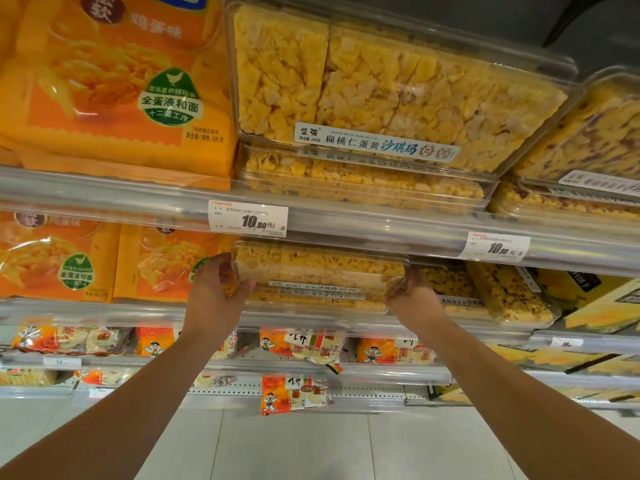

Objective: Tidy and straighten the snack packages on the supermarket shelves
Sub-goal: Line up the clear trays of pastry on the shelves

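Head view: clear snack box (318, 268) on second shelf (104, 311), gripped at left end by left hand (216, 289), right end by right hand (414, 299).

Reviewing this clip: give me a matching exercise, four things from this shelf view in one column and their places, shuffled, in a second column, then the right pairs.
Things:
1. clear box held by both hands
2. big orange bag
3. price tag reading 10.90
4. small cartoon packet

Places:
A. top shelf, far left
B. on the rail of the top shelf, above the left hand
C. lowest shelf, jutting out over the floor
D. second shelf, between the left hand and the right hand

Pairs: 1-D, 2-A, 3-B, 4-C
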